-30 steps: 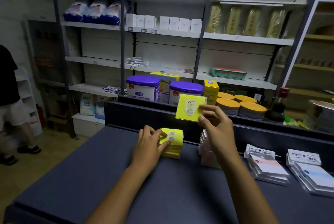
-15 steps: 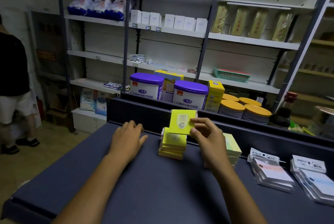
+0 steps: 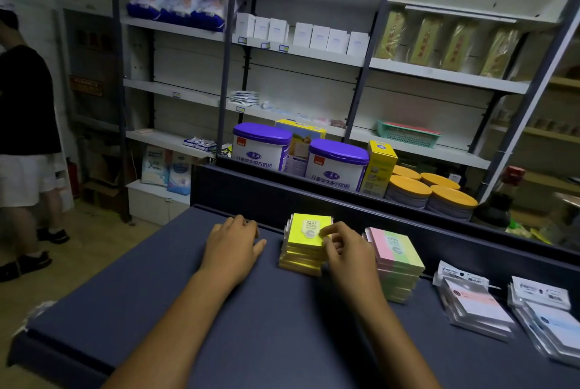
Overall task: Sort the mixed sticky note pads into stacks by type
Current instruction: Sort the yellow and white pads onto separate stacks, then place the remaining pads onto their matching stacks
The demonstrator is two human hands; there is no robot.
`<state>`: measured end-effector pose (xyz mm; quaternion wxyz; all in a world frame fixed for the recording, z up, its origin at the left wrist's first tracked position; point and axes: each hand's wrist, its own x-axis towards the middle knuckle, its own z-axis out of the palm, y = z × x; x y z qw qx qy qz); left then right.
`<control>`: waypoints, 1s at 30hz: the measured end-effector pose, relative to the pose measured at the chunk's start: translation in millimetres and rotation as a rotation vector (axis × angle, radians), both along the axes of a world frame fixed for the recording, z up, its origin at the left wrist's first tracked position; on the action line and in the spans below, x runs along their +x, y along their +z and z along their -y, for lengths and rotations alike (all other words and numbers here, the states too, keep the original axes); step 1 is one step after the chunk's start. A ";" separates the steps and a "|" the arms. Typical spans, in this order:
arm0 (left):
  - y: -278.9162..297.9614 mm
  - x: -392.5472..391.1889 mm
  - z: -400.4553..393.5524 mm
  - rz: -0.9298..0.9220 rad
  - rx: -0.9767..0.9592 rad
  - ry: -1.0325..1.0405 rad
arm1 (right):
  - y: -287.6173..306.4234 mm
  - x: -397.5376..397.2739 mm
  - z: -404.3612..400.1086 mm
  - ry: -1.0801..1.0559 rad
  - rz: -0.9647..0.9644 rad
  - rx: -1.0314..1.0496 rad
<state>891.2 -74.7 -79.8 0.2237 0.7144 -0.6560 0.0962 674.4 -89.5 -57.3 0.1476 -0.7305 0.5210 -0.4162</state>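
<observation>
The top yellow pad [image 3: 309,230], a flat square of bright paper with a small printed label reading 2207, lies on the yellow stack [image 3: 301,255], whose layered edges are slightly uneven; the stack stands on the dark blue, matte table [image 3: 251,326], near its raised back rim. The right hand [image 3: 346,252] is at the stack's right side; its fingers [image 3: 326,231] are curled, thumb and forefinger pinching the top pad's right edge. The left hand [image 3: 233,242] rests palm-down on the table just left of the stack, fingers relaxed and loosely together, holding nothing. Just right of the right hand stands the pastel stack [image 3: 397,260], taller, its top pad striped pink and green; further right lie two piles of clear-wrapped pads [image 3: 477,307], glossy and slanted, one pinkish, the other [image 3: 549,319] bluish. Behind the table stand two white tins [image 3: 262,150] with purple lids and low round containers with orange lids [image 3: 408,187].
</observation>
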 end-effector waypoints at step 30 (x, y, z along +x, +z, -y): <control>85.1 -183.9 -51.5 -0.026 -0.128 -0.387 | 54.0 -206.0 -86.5 -0.231 -0.508 -0.007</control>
